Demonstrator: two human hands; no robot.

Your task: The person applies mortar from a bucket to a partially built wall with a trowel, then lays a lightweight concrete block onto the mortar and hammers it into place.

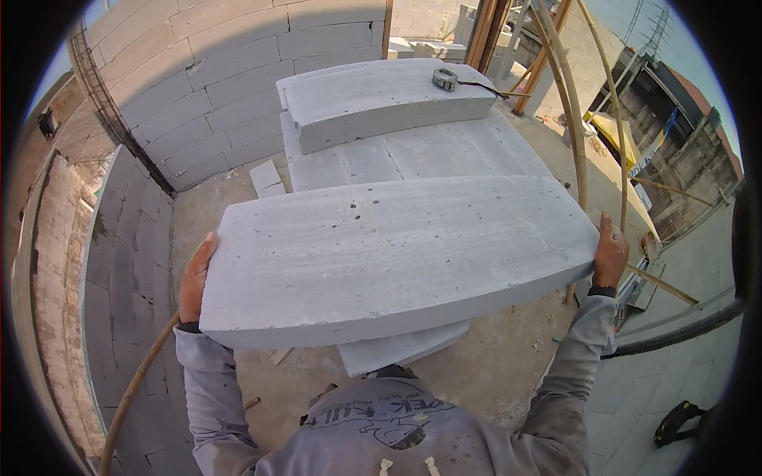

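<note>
A large white aerated concrete block (397,246) spans the space in front of me, held level between my hands. My left hand (196,279) presses against its left end. At the opposite end, my right hand (609,252) grips the short side, thumb up along the edge. Both hands are closed on the block; the fingertips underneath are hidden. Beyond it, another white block (389,119) lies on a stack of blocks (413,156). A grey tape measure (446,78) with a dark strap rests on that far block. Part of a lower block (405,346) shows beneath the held one.
Block walls (246,75) rise at the back and left (119,262). Wooden poles (567,95) lean at the right, near a yellow object (615,139). A curved pole (139,389) stands at lower left. A small block piece (267,178) lies beside the stack on the concrete floor (508,357).
</note>
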